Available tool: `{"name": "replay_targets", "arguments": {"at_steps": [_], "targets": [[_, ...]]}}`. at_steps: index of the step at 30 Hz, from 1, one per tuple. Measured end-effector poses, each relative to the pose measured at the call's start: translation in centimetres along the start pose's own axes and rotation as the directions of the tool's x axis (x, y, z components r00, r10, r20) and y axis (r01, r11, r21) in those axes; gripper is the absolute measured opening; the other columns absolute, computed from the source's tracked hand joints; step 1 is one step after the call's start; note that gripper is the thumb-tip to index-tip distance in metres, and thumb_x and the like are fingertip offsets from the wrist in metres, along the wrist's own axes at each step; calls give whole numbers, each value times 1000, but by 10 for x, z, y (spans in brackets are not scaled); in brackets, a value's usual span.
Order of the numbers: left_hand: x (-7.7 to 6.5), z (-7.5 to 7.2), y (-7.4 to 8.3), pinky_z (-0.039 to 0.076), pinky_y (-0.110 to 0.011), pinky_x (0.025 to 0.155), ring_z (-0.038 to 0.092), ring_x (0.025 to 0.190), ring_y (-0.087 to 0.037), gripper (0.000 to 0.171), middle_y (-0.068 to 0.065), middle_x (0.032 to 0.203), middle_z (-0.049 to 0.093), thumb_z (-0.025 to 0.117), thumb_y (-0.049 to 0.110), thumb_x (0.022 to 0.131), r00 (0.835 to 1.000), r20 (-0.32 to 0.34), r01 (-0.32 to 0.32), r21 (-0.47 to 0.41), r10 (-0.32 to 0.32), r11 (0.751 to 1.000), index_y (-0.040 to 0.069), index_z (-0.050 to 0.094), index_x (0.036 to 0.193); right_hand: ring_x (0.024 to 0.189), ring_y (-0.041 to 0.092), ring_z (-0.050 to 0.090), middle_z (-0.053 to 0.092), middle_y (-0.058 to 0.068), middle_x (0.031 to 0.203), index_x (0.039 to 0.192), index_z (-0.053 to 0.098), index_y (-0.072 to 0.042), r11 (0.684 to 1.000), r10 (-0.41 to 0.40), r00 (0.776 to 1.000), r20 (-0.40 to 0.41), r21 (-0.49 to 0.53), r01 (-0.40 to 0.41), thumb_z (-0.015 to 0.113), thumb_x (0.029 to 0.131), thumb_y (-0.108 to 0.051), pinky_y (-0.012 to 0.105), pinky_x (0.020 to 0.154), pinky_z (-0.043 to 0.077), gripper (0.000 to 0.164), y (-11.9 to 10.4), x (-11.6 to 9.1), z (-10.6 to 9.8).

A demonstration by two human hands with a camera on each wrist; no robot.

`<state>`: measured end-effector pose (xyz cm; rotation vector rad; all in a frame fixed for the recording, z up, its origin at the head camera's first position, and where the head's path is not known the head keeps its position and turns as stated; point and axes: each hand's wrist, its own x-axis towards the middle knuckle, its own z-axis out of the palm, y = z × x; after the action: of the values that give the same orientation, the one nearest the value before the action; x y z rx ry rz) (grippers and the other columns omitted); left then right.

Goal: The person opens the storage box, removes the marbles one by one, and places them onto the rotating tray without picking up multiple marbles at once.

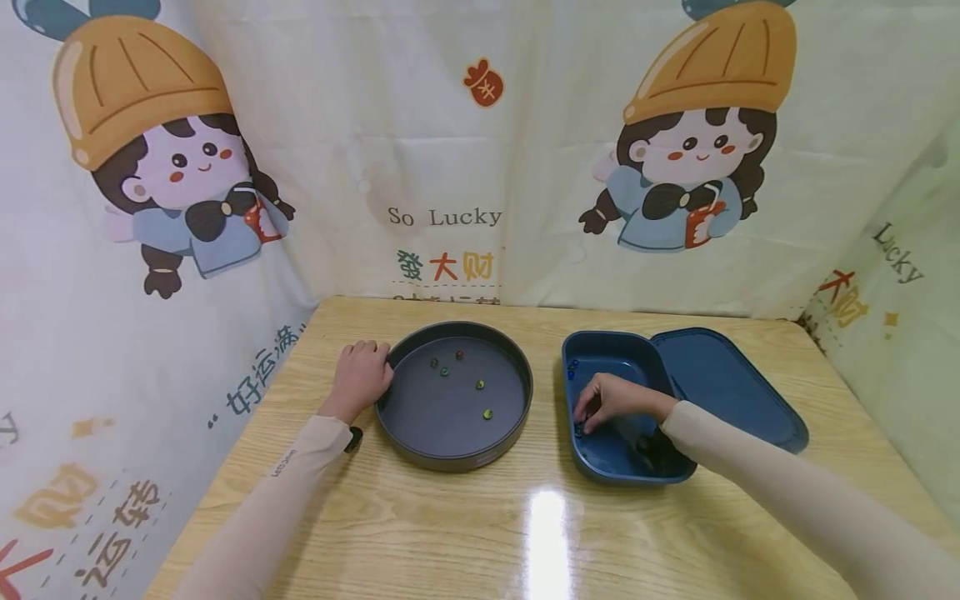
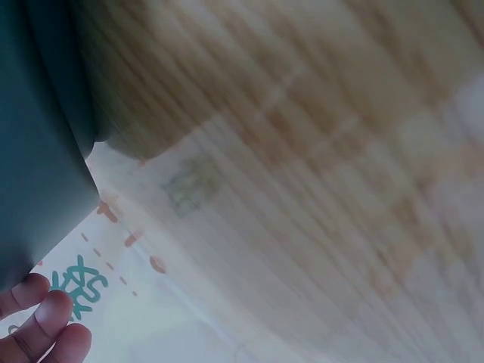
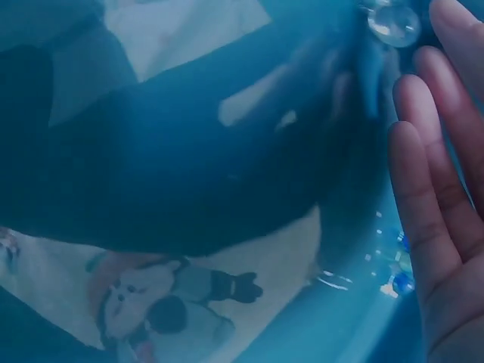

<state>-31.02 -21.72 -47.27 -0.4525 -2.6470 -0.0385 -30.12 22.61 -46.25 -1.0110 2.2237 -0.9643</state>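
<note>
A round dark grey pan (image 1: 453, 457) sits on the table with several small glass marbles (image 1: 480, 385) scattered on its floor. My left hand (image 1: 361, 377) grips the pan's left rim; in the left wrist view its curled fingertips (image 2: 53, 321) show beside the pan's outer wall (image 2: 45, 151). Inside a deep blue box (image 1: 633, 481), my right hand (image 1: 618, 398) reaches down by the left wall, at some marbles. In the right wrist view, a clear marble (image 3: 395, 23) lies by its extended fingertips. Blue marbles (image 3: 403, 282) show lower down, and the thumb is hidden there.
A flat blue lid (image 1: 738, 387) lies behind and right of the box, partly under its edge. More blue marbles (image 1: 572, 369) rest in the box's far left corner. Printed cloth (image 1: 540, 167) hangs behind the wooden table (image 1: 420, 533) and at both sides.
</note>
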Motion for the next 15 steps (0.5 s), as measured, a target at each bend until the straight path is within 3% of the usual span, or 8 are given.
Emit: {"name": "replay_targets", "arguments": {"at_steps": [15], "targets": [[0,1,3,47,-48,72,57,71,-32,9,-15,78,61,56,10,84,1000,-1,13,13,-13,1000,3,60,87,68,-3,61,70,3,79,79,75,-5,996,8,997,-79,-86,-15,81,69,-9,18,64,54,13,8,2,15]]}}
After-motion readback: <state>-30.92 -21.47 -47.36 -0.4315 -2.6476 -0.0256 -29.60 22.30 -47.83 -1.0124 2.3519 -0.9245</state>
